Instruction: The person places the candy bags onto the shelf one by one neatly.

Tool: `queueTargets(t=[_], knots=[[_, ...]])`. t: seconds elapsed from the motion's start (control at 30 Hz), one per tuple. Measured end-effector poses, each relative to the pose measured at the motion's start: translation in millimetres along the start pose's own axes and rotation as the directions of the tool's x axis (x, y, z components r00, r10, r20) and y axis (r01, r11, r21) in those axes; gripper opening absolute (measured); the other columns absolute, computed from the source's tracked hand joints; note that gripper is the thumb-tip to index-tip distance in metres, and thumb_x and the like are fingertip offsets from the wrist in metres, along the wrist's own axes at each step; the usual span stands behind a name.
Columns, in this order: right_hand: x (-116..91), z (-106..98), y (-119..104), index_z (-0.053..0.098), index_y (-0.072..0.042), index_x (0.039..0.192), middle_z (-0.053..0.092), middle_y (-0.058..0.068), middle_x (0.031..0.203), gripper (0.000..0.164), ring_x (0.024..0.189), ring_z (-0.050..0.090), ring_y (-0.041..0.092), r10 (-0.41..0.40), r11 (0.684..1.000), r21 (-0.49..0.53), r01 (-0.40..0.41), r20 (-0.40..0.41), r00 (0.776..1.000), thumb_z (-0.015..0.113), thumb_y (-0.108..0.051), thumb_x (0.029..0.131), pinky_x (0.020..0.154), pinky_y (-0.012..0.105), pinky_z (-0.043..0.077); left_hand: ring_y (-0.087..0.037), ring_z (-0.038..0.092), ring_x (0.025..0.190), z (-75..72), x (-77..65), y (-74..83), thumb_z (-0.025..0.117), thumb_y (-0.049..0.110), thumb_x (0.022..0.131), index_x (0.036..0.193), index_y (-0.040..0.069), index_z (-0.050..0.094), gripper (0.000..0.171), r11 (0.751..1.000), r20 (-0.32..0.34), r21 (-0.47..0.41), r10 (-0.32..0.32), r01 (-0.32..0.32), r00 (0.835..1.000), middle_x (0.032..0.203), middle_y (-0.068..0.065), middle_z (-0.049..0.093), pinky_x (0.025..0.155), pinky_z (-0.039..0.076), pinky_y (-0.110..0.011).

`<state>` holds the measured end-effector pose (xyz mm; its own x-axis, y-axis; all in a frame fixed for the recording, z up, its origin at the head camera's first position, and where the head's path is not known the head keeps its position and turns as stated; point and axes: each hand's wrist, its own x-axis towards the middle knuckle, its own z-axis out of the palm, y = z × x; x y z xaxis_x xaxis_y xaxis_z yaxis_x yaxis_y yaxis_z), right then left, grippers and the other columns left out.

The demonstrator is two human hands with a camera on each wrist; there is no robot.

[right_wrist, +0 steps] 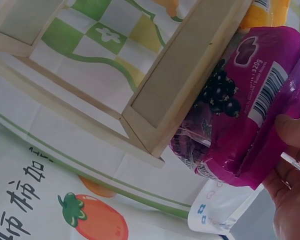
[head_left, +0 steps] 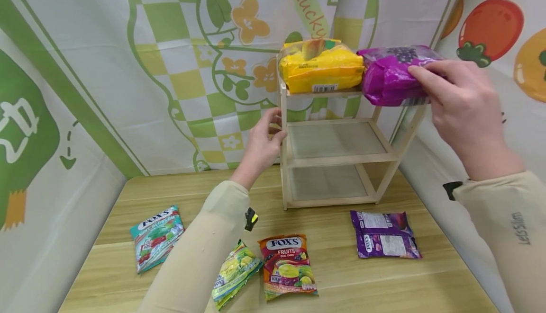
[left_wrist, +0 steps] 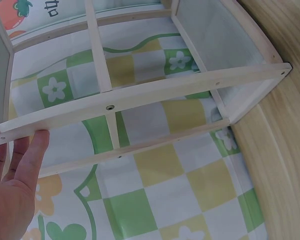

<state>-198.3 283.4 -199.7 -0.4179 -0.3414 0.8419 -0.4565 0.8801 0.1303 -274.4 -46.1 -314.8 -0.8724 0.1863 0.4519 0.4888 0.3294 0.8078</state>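
Wood-grain tabletop [head_left: 341, 284] and a green-and-yellow checked backdrop [head_left: 166, 24] surround the three-tier wooden rack [head_left: 337, 140], where we find a purple blackcurrant bag [head_left: 388, 83] at the top tier's right end, beside a yellow bag [head_left: 322, 74]. We record the right hand [head_left: 465, 100] clamped on the purple one, thumb and fingers pinching its edge, and the left hand [head_left: 262, 142] gripping the left front post. Below, we note a Fox's Fruits packet [head_left: 290, 268] lying flat.

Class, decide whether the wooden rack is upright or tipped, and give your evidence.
Upright: in the head view, the wooden rack stands on the table, its tiers one above another.
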Motion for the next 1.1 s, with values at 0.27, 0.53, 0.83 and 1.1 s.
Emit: queueTargets(t=[0.27, 0.53, 0.83, 1.1], knots=[[1.3, 8.2, 1.6, 0.069, -0.007, 0.131, 0.066, 0.025, 0.124, 0.033, 0.115, 0.058, 0.046, 0.035, 0.999, 0.021, -0.036, 0.031, 0.999, 0.056, 0.002, 0.102, 0.112, 0.050, 0.045, -0.029, 0.066, 0.104, 0.3, -0.1, -0.3, 0.059, -0.005, 0.099, 0.136, 0.010, 0.051, 0.041, 1.000, 0.004, 0.002, -0.007, 0.007, 1.000, 0.118, -0.011, 0.062, 0.084, 0.060, -0.037], [4.2, 12.5, 1.8, 0.066, -0.008, 0.136, 0.064, 0.024, 0.128, 0.038, 0.120, 0.056, 0.045, 0.063, 0.998, -0.013, -0.062, 0.098, 0.993, 0.056, 0.004, 0.101, 0.114, 0.052, 0.043, -0.030, 0.066, 0.103, 0.1, -0.2, -0.7, 0.059, -0.005, 0.099, 0.137, 0.010, 0.051, 0.041, 1.000, -0.001, 0.003, 0.005, -0.005, 1.000, 0.119, -0.011, 0.061, 0.083, 0.060, -0.038], [6.4, 17.5, 4.5, 0.068, -0.008, 0.134, 0.064, 0.024, 0.128, 0.037, 0.118, 0.057, 0.046, 0.055, 0.998, -0.011, -0.054, 0.086, 0.995, 0.056, 0.006, 0.101, 0.113, 0.053, 0.044, -0.029, 0.066, 0.103, -0.1, -0.2, -0.5, 0.059, -0.005, 0.099, 0.136, 0.010, 0.051, 0.041, 1.000, -0.003, 0.007, 0.011, -0.011, 1.000, 0.119, -0.011, 0.061, 0.084, 0.060, -0.037], [9.3, 21.9, 5.1, 0.067, -0.008, 0.134, 0.064, 0.023, 0.128, 0.036, 0.119, 0.056, 0.045, 0.080, 0.997, -0.020, -0.078, 0.109, 0.991, 0.055, 0.003, 0.102, 0.113, 0.053, 0.044, -0.029, 0.065, 0.105, 0.1, -0.2, -1.1, 0.059, -0.004, 0.100, 0.136, 0.011, 0.051, 0.041, 1.000, 0.005, 0.006, -0.003, 0.003, 1.000, 0.120, -0.011, 0.061, 0.085, 0.060, -0.037]])
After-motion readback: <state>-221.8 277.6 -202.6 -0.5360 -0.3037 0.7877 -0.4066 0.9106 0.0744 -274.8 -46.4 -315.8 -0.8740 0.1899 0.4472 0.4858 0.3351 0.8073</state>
